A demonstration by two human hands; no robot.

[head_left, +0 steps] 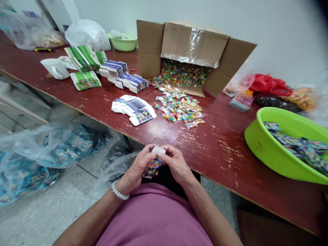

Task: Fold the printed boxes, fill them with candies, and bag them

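Observation:
Both my hands are closed on one small printed carton [153,164], purple with bright pictures and a white flap on top, held just below the table's front edge. My left hand [137,169], with a white bead bracelet at the wrist, grips its left side. My right hand [176,164] pinches the white flap from the right. On the table beyond lie a fanned stack of flat cartons [133,109] and a heap of small colourful sweet packets [180,107].
An open cardboard box [184,51] spills sweets at the back. A lime green basin [276,150] at right holds filled cartons. Folded purple cartons [123,76], green cartons [85,68], a white jug [55,68] and a green bowl [124,42] stand left. Plastic bags of cartons [38,153] lie on the floor.

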